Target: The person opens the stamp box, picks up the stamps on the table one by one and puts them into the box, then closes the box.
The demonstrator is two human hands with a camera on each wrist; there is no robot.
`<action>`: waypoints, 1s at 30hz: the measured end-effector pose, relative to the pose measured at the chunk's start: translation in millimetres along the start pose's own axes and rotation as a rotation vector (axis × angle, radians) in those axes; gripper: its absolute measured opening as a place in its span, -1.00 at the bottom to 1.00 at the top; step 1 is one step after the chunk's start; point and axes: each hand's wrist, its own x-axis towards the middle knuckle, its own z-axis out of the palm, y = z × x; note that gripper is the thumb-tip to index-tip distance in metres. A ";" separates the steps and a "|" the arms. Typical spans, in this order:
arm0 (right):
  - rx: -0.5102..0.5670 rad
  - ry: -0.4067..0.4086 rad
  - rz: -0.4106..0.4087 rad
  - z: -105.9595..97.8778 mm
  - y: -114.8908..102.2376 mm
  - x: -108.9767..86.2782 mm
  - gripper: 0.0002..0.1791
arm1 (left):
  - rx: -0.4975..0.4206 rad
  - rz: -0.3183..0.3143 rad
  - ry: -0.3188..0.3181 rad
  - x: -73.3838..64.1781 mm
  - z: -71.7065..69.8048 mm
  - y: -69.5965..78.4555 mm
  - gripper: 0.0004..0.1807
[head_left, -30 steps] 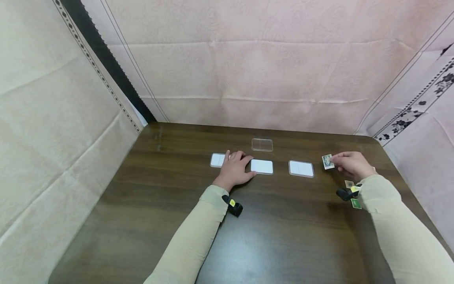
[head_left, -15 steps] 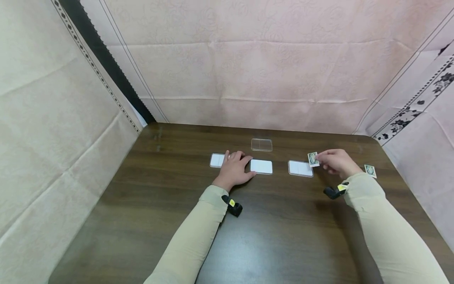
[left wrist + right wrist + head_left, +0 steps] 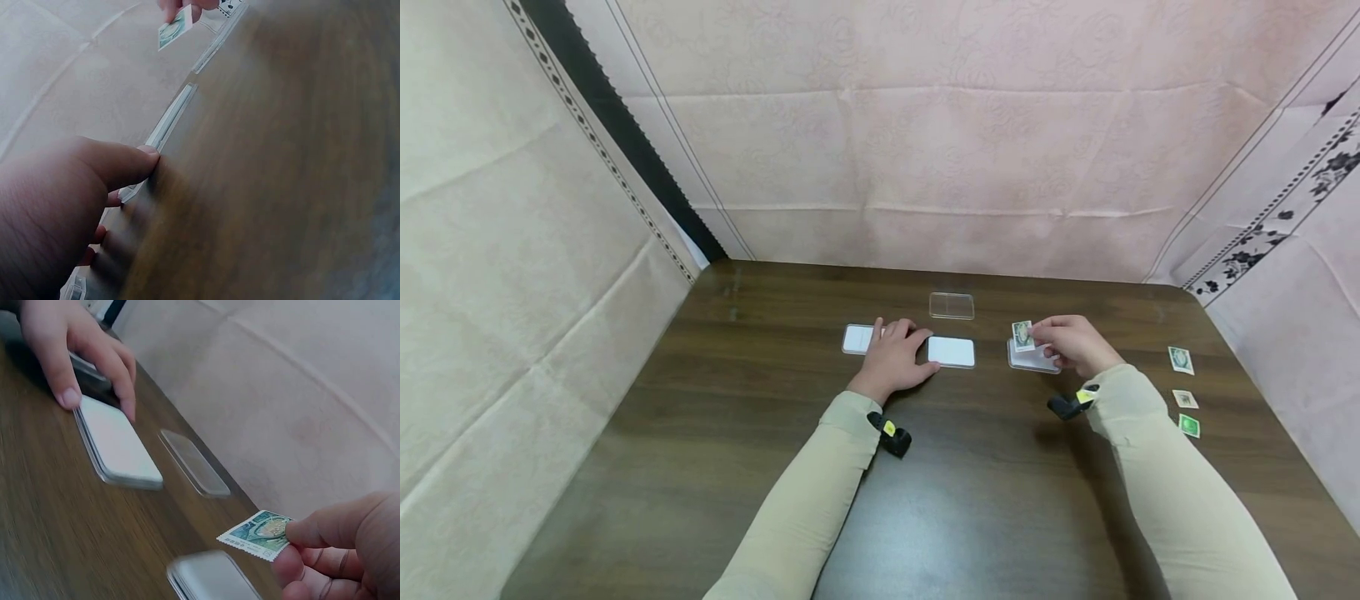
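Observation:
In the head view my left hand (image 3: 889,360) holds the left end of a flat white-topped clear case (image 3: 951,352). Its thumb is at the near edge and a finger at the far edge, as the right wrist view shows. My right hand (image 3: 1077,342) pinches a green-and-white postage stamp (image 3: 259,534) with a serrated edge between thumb and finger. That stamp hangs above another white-topped case (image 3: 1032,361), which the hand partly covers. A third such case (image 3: 856,338) lies left of my left hand, partly hidden by its fingers.
A clear plastic lid (image 3: 951,306) lies behind the middle case. Three small stamps lie at the table's right: a blue-green stamp (image 3: 1181,360), a pale stamp (image 3: 1185,399) and a green stamp (image 3: 1189,425). Cloth walls rise behind the wooden table (image 3: 970,500) and at both sides.
My right hand has carried the stamp leftward from the table's right side to above the right-hand case. The stamps at the right have come into full view. My left hand stays put.

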 end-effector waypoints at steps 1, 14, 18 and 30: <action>0.001 -0.003 0.002 3.4 -1.2 0.7 -0.57 | 0.001 -0.001 0.000 0.0 -0.1 0.2 -0.28; 0.052 -0.034 -0.014 42.6 -11.7 15.3 -0.61 | -0.010 0.000 0.007 0.4 0.2 -0.5 -0.28; 0.057 -0.029 -0.012 56.1 -15.6 19.5 -0.65 | -0.012 -0.002 0.017 1.1 -0.8 -0.9 -0.28; 0.045 -0.032 -0.019 83.7 -25.9 27.8 -0.68 | -0.010 -0.016 0.010 2.0 -0.5 1.6 -0.28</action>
